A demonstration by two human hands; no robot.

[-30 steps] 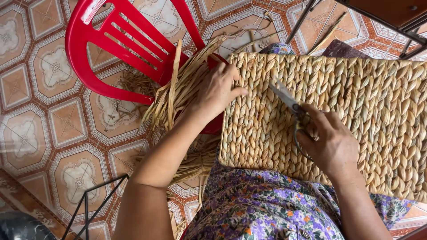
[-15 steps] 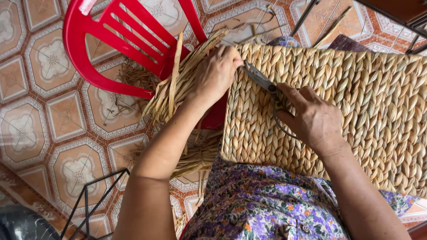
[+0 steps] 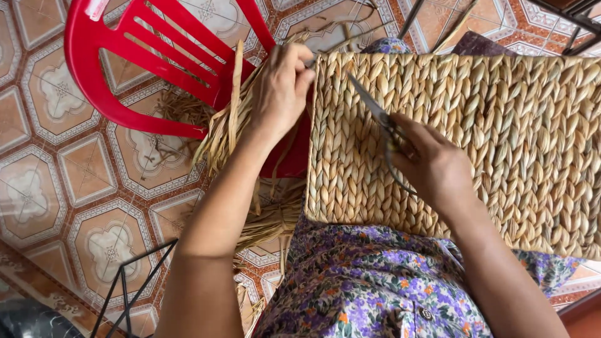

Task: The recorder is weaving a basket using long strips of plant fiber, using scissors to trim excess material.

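Note:
A wide woven straw mat lies across my lap. My left hand grips its upper left corner, fingers pinching the edge next to loose straw strands. My right hand rests on the mat and holds a pair of metal scissors, blades pointing up and left toward the left hand. The scissors' blades look closed or nearly so.
A red plastic chair stands on the patterned tile floor to the left, with straw bundled against it. A black metal frame is at the lower left, more dark rods at the top right. My floral garment fills the bottom.
My right hand with the scissors first moved up and left toward the mat's corner, then drew back a little right. My left hand stayed on the corner.

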